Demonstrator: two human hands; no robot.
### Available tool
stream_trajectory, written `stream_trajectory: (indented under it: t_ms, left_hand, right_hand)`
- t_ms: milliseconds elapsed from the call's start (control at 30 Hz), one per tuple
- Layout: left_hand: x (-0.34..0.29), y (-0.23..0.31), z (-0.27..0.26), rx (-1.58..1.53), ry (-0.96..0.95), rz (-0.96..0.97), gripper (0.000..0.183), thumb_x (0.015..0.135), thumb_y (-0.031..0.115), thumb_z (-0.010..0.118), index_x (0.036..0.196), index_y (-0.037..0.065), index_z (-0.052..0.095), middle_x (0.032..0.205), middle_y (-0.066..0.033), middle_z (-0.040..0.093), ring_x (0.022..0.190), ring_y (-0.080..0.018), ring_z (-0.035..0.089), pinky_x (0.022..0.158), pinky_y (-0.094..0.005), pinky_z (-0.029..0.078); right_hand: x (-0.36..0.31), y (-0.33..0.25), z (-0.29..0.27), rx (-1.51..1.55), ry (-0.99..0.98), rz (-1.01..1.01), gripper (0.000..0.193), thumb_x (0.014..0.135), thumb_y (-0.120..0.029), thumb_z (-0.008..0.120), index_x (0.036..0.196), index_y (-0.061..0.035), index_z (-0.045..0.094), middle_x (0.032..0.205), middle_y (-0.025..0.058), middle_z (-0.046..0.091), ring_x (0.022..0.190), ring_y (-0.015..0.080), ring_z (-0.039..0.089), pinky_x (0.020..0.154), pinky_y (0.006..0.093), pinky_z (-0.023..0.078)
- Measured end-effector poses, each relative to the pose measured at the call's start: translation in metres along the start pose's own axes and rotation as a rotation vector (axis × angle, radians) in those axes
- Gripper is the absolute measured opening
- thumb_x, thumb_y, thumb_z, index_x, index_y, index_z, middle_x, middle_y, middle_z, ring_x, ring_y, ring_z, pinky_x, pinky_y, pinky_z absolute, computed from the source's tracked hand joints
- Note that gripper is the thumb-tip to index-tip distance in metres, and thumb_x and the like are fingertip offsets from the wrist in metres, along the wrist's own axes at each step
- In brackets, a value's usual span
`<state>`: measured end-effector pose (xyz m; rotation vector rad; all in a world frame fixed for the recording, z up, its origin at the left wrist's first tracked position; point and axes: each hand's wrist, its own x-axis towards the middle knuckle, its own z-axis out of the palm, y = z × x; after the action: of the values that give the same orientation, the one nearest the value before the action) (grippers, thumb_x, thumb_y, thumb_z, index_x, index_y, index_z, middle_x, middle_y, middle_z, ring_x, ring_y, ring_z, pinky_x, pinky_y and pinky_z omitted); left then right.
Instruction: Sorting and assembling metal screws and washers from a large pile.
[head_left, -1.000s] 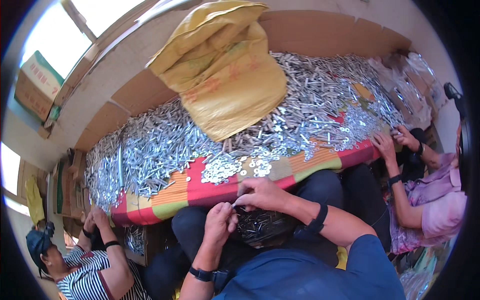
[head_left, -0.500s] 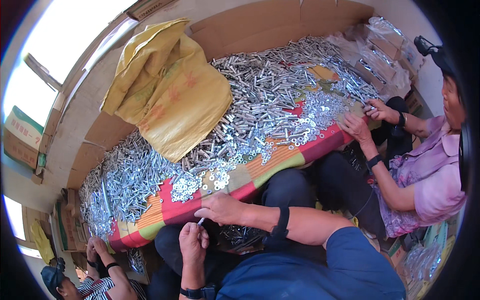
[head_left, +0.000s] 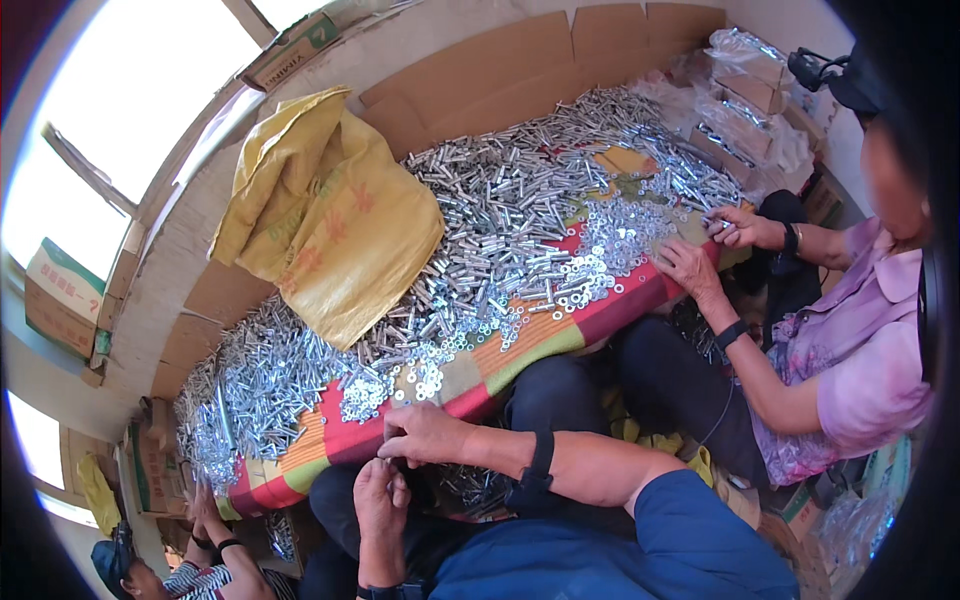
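Passage for my right hand (head_left: 428, 434) along the front of the checkered cloth (head_left: 540, 356), loose washers (head_left: 367, 398) just beyond, heaped metal pins (head_left: 500, 180) behind, yellow sack (head_left: 365, 245) blocking the middle, co-worker's hand (head_left: 690, 268) bounding the right

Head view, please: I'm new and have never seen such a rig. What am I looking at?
There is no robot here. A fisheye camera on a person's head looks down, so straight edges bend. The bare left hand and right hand at lower centre are that person's own; their fingertips are close together, but anything between them is too small to make out. Beyond them, a checked cloth carries a big pile of short metal rods and loose washers, with a yellow sack lying over part of the rods. Two other people are nearby: one in a pink top at the right, one in a striped top at the left.
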<state>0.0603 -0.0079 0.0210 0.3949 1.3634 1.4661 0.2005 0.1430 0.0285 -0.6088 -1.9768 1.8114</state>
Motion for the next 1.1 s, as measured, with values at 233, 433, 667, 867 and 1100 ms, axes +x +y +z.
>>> stream_trajectory:
  t_ms: [233, 433, 667, 867, 1100]
  left_hand:
    - [-0.011, 0.005, -0.003, 0.009, 0.02, 0.026, 0.027, 0.106, 0.028, 0.053, 0.089, 0.008, 0.054, 0.066, -0.0043, 0.057, 0.043, -0.0089, 0.042, 0.039, -0.0216, 0.034]
    - [-0.014, 0.001, -0.003, 0.12, 0.046, 0.107, 0.029, 0.106, 0.026, 0.053, 0.083, 0.009, 0.051, 0.065, -0.0045, 0.056, 0.041, -0.0094, 0.04, 0.038, -0.0218, 0.032]
    - [0.001, 0.01, -0.005, 0.125, 0.036, 0.042, 0.028, 0.104, 0.02, 0.052, 0.079, 0.009, 0.051, 0.063, -0.0036, 0.053, 0.041, -0.0094, 0.04, 0.039, -0.0232, 0.032]
    - [0.009, 0.004, -0.023, 0.082, 0.001, 0.033, 0.023, 0.102, 0.022, 0.059, 0.086, 0.005, 0.058, 0.065, -0.0062, 0.06, 0.042, -0.0097, 0.045, 0.04, -0.0224, 0.034]
    - [0.009, 0.002, -0.034, 0.106, 0.002, 0.06, 0.017, 0.101, 0.017, 0.06, 0.09, 0.004, 0.06, 0.07, -0.0062, 0.064, 0.046, -0.0092, 0.051, 0.042, -0.0217, 0.038]
  right_hand:
    - [0.0, 0.006, 0.002, 0.214, -0.091, -0.065, 0.024, 0.089, -0.019, 0.068, 0.092, 0.005, 0.067, 0.073, 0.012, 0.07, 0.057, 0.018, 0.069, 0.054, 0.0306, 0.055]
    - [0.009, 0.018, 0.004, -0.087, -0.173, -0.03, 0.035, 0.097, -0.031, 0.061, 0.093, 0.0019, 0.07, 0.075, 0.0153, 0.069, 0.054, 0.0217, 0.067, 0.051, 0.0338, 0.054]
    - [0.009, 0.005, 0.006, -0.272, 0.048, -0.332, 0.041, 0.082, -0.033, 0.077, 0.104, -0.0005, 0.068, 0.092, 0.019, 0.071, 0.087, 0.0359, 0.071, 0.077, 0.0444, 0.055]
    - [0.004, 0.014, 0.007, -0.467, -0.248, -0.131, 0.035, 0.081, -0.019, 0.077, 0.106, 0.0026, 0.067, 0.089, 0.0167, 0.071, 0.078, 0.0304, 0.072, 0.07, 0.0397, 0.056]
    - [0.011, -0.001, 0.02, 0.11, -0.094, 0.15, 0.019, 0.089, -0.01, 0.072, 0.103, 0.0021, 0.068, 0.081, 0.007, 0.069, 0.062, 0.011, 0.064, 0.057, 0.0273, 0.052]
